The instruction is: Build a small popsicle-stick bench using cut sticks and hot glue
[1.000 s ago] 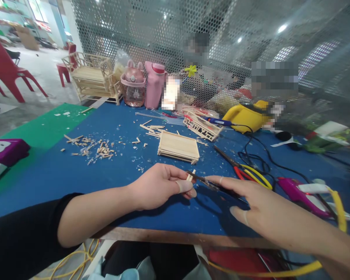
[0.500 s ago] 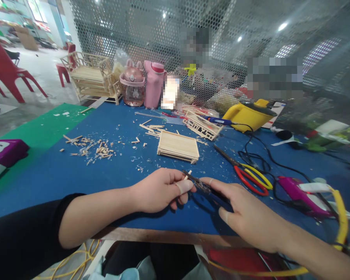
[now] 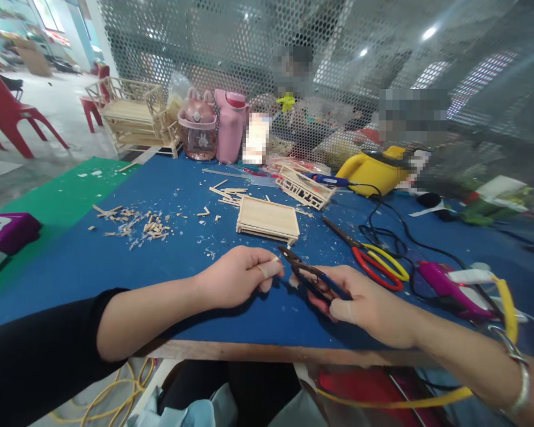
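Note:
My left hand (image 3: 242, 276) is closed in a pinch over the blue tabletop, with a short wooden stick (image 3: 276, 259) between thumb and fingers; little more than a pale tip shows. Just to its right, my right hand (image 3: 356, 302) grips cutting pliers (image 3: 309, 270) with dark blue handles. Their handles are spread, and the jaws point up and left, apart from the left hand. Beyond the jaws lies a small wooden panel-topped frame (image 3: 268, 218). Tape or a bandage wraps the left thumb and a right finger.
Scissors (image 3: 376, 264) with red and yellow handles lie right of the pliers, near a purple glue gun (image 3: 456, 290) and black cables. Wood offcuts (image 3: 153, 227) are scattered left. Behind stand a slatted wooden piece (image 3: 305, 187), a pink bottle (image 3: 230, 127) and a yellow pot (image 3: 374, 172).
The pliers have come off the stick and moved away from my left hand, their handles now spread wider. My left hand keeps its pinch. The whole view has shifted slightly.

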A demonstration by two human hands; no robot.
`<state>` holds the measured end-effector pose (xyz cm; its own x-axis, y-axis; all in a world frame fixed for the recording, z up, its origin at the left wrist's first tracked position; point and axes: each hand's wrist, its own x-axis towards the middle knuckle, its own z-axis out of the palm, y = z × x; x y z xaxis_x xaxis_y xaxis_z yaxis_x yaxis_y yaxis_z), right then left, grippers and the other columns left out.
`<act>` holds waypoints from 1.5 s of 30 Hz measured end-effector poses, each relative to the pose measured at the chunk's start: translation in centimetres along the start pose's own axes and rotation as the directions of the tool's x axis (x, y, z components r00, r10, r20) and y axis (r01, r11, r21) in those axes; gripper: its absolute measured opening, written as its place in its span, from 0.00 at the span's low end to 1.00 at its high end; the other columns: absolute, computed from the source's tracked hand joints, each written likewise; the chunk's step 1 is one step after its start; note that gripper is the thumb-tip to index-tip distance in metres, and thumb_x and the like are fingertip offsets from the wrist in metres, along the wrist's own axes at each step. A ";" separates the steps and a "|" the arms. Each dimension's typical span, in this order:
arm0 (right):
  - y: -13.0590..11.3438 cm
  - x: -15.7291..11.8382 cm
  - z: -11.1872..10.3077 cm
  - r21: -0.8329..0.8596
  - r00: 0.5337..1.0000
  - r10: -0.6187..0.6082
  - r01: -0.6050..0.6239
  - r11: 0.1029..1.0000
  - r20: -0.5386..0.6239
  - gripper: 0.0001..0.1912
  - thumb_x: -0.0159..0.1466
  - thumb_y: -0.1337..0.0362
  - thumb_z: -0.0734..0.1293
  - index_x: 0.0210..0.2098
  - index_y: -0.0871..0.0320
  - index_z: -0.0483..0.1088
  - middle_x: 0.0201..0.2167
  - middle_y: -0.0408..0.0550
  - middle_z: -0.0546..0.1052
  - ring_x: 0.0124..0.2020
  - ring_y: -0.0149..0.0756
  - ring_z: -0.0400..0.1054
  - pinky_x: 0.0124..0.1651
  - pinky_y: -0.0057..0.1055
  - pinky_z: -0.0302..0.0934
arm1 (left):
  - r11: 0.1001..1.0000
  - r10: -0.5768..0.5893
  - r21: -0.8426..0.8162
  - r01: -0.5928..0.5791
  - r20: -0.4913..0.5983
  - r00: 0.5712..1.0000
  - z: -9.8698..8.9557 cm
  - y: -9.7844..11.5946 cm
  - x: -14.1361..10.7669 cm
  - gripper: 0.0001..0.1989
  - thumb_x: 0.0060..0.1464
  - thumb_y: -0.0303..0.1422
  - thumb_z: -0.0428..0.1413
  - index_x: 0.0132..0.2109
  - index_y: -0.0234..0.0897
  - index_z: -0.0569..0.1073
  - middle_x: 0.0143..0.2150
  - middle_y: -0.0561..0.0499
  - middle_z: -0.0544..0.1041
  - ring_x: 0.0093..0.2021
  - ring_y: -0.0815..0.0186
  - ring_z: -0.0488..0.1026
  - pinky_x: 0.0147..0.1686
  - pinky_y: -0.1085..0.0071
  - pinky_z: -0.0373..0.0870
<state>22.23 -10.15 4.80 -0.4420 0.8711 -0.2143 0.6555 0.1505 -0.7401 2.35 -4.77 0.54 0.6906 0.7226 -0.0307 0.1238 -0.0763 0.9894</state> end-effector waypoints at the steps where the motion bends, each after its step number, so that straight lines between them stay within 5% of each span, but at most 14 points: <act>1: -0.1 0.0 0.0 0.050 0.999 0.007 -0.009 0.999 0.039 0.24 0.51 0.73 0.58 0.47 0.59 0.71 0.37 0.42 0.77 0.37 0.36 0.71 0.42 0.30 0.65 | 1.000 -0.009 -0.005 0.009 -0.015 1.000 0.0 -0.1 0.1 0.15 0.58 0.34 0.47 0.24 0.36 0.65 0.19 0.57 0.65 0.20 0.74 0.57 0.25 0.76 0.56; 5: 0.0 -0.7 -0.4 0.066 1.000 -0.017 0.015 0.998 0.024 0.23 0.53 0.71 0.58 0.47 0.58 0.70 0.37 0.43 0.77 0.42 0.38 0.70 0.45 0.31 0.64 | 0.990 -0.054 -0.131 0.052 -0.013 0.998 0.1 -0.3 0.3 0.12 0.59 0.36 0.46 0.32 0.34 0.69 0.20 0.57 0.66 0.19 0.74 0.58 0.23 0.76 0.56; 8: 1.2 -1.5 -1.9 -0.116 0.982 0.105 -0.124 0.986 -0.155 0.25 0.55 0.68 0.59 0.52 0.57 0.66 0.48 0.47 0.74 0.53 0.43 0.65 0.54 0.37 0.60 | 0.950 -0.075 -0.302 0.074 0.008 0.997 0.1 0.0 0.4 0.12 0.59 0.38 0.46 0.41 0.33 0.67 0.21 0.55 0.69 0.20 0.73 0.62 0.23 0.76 0.57; 11: 3.2 -1.8 -3.8 -0.339 0.870 0.288 -0.432 0.836 -0.399 0.27 0.58 0.60 0.60 0.56 0.61 0.62 0.55 0.55 0.69 0.56 0.49 0.62 0.58 0.45 0.55 | 0.890 -0.110 -0.444 0.105 0.014 0.994 0.0 0.3 0.6 0.11 0.58 0.38 0.48 0.41 0.35 0.66 0.19 0.56 0.69 0.18 0.74 0.61 0.20 0.77 0.54; 14: 4.6 -1.0 -4.9 -0.462 0.778 0.377 -0.610 0.644 -0.503 0.32 0.60 0.47 0.56 0.55 0.64 0.62 0.53 0.63 0.70 0.53 0.55 0.65 0.53 0.48 0.58 | 0.851 -0.148 -0.504 0.143 0.031 0.989 -0.2 0.2 0.6 0.09 0.57 0.36 0.48 0.37 0.35 0.66 0.18 0.56 0.66 0.16 0.75 0.56 0.18 0.78 0.52; 19: 5.1 2.3 -4.7 -0.509 0.751 0.428 -0.657 0.556 -0.502 0.37 0.60 0.41 0.51 0.53 0.66 0.60 0.47 0.68 0.72 0.46 0.55 0.70 0.42 0.44 0.62 | 0.835 -0.177 -0.519 0.184 0.064 0.982 -0.2 -0.2 0.5 0.07 0.57 0.32 0.46 0.35 0.35 0.66 0.17 0.57 0.63 0.16 0.76 0.50 0.16 0.80 0.47; 22: 4.7 3.6 -4.7 -0.512 0.775 0.396 -0.626 0.588 -0.493 0.36 0.61 0.41 0.50 0.53 0.65 0.60 0.50 0.67 0.69 0.49 0.54 0.67 0.45 0.43 0.61 | 0.810 -0.247 -0.542 0.225 0.033 0.968 -0.2 0.1 0.4 0.06 0.57 0.30 0.46 0.35 0.34 0.66 0.20 0.56 0.66 0.15 0.78 0.50 0.14 0.81 0.46; 25: 3.4 4.0 -5.0 -0.560 0.807 0.318 -0.579 0.593 -0.498 0.35 0.61 0.42 0.51 0.55 0.62 0.60 0.53 0.64 0.67 0.53 0.56 0.63 0.49 0.49 0.58 | 0.745 -0.318 -0.624 0.235 -0.022 0.948 -0.3 0.6 0.6 0.04 0.52 0.24 0.48 0.34 0.33 0.67 0.24 0.52 0.70 0.17 0.77 0.59 0.16 0.81 0.56; 30: -0.5 4.0 -4.1 -0.669 0.821 0.011 -0.473 0.573 -0.572 0.25 0.62 0.51 0.57 0.51 0.62 0.65 0.48 0.62 0.71 0.48 0.54 0.65 0.47 0.48 0.59 | 0.534 -0.412 -0.800 0.272 0.034 0.911 -0.9 0.7 1.0 0.08 0.56 0.32 0.49 0.36 0.30 0.69 0.31 0.45 0.75 0.29 0.70 0.73 0.33 0.74 0.71; 33: -2.3 4.6 -1.8 -0.647 0.882 -0.212 -0.128 0.751 -0.421 0.14 0.64 0.59 0.57 0.42 0.57 0.70 0.40 0.52 0.74 0.42 0.40 0.68 0.44 0.36 0.61 | 0.464 -0.370 -0.846 0.263 0.084 0.925 -1.1 0.5 1.0 0.22 0.59 0.46 0.45 0.38 0.28 0.71 0.33 0.41 0.75 0.32 0.66 0.75 0.34 0.73 0.71; 35: -2.5 5.4 0.0 -0.606 0.908 -0.312 0.086 0.791 -0.279 0.12 0.63 0.58 0.60 0.39 0.57 0.71 0.35 0.49 0.74 0.38 0.37 0.67 0.40 0.33 0.61 | 0.439 -0.331 -0.865 0.242 0.095 0.939 -1.0 0.3 0.9 0.27 0.58 0.50 0.43 0.38 0.28 0.71 0.31 0.43 0.74 0.29 0.68 0.74 0.32 0.74 0.71; 40: -0.5 6.8 2.4 -0.516 0.871 -0.437 0.274 0.812 -0.225 0.11 0.64 0.61 0.61 0.42 0.59 0.70 0.35 0.49 0.74 0.38 0.37 0.67 0.42 0.34 0.61 | 0.409 -0.289 -0.891 0.199 0.080 0.954 -0.7 0.3 0.9 0.30 0.58 0.53 0.40 0.39 0.28 0.70 0.29 0.47 0.72 0.26 0.71 0.71 0.32 0.74 0.70; 45: 0.7 6.5 2.0 -0.475 0.832 -0.487 0.327 0.817 -0.265 0.09 0.64 0.65 0.60 0.28 0.59 0.67 0.30 0.48 0.73 0.35 0.35 0.66 0.41 0.33 0.61 | 0.427 -0.336 -0.881 0.206 0.057 0.940 -0.7 0.7 0.8 0.33 0.56 0.55 0.39 0.55 0.32 0.61 0.33 0.45 0.72 0.31 0.67 0.73 0.36 0.71 0.69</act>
<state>18.62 -5.33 1.66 -0.5247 0.7755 0.3511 0.6821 0.6298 -0.3717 2.48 -3.77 1.36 0.6480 0.6658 -0.3698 -0.4325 0.7213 0.5410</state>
